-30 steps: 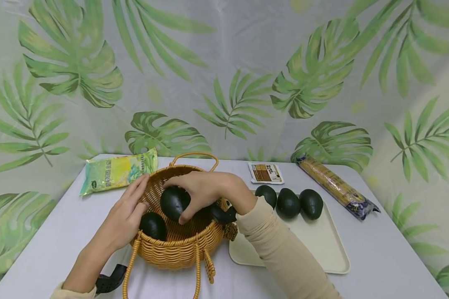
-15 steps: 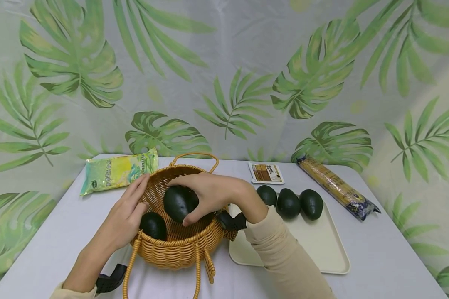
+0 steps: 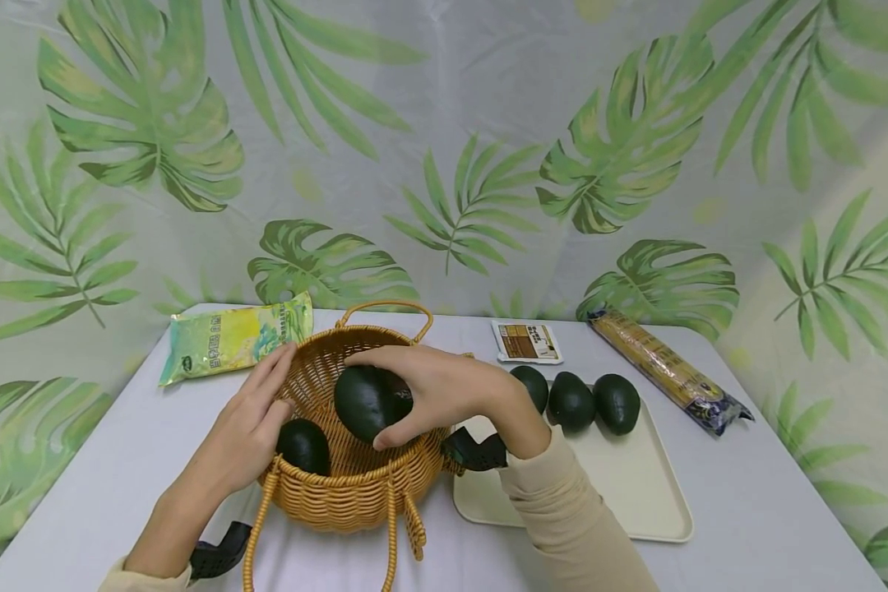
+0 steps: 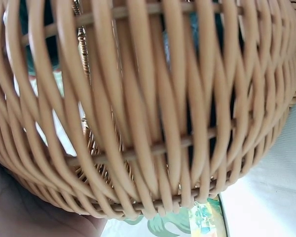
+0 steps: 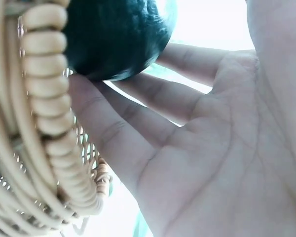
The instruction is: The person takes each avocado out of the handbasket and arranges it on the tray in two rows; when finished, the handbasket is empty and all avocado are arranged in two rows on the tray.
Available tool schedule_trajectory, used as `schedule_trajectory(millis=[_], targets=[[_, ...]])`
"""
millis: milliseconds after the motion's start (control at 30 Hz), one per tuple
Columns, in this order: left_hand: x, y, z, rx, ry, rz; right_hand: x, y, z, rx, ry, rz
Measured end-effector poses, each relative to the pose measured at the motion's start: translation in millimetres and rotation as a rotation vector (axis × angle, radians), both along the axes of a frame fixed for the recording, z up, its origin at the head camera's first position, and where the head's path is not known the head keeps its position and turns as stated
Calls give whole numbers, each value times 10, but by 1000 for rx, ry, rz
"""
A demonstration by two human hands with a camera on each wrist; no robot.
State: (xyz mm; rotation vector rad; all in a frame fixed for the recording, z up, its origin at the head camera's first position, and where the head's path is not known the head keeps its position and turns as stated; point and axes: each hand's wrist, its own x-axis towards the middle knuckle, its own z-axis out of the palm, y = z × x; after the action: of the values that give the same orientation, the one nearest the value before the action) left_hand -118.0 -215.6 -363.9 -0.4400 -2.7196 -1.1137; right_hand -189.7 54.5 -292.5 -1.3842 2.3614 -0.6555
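My right hand (image 3: 440, 395) holds a dark green avocado (image 3: 370, 403) over the mouth of the wicker basket (image 3: 340, 497), fingers over its far side and thumb at its near side. In the right wrist view, fingers touch the avocado (image 5: 121, 37) beside the basket rim (image 5: 47, 94). A second avocado (image 3: 303, 446) lies inside the basket at the left. On the basket's left rim, my left hand (image 3: 247, 432) holds on with its thumb over the edge and fingers along the outside. Basket weave (image 4: 148, 98) fills most of the left wrist view.
A cream tray (image 3: 599, 485) at the right bears 3 avocados (image 3: 571, 403) along its far side. Behind stand a white-and-brown packet (image 3: 527, 342) and a long pack of dry noodles (image 3: 666, 368). A yellow-green bag (image 3: 237, 337) lies at the back left. Basket handles (image 3: 390, 534) hang toward the front.
My right hand and its avocado have shifted to the right and slightly up, toward the basket's right rim. The left hand and basket have stayed put.
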Motion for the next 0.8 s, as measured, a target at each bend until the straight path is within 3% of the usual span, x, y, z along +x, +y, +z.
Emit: schedule_trajectory(millis=[800], targets=[[-4, 3, -24, 8, 10, -11, 41, 242, -78, -113, -52, -86]])
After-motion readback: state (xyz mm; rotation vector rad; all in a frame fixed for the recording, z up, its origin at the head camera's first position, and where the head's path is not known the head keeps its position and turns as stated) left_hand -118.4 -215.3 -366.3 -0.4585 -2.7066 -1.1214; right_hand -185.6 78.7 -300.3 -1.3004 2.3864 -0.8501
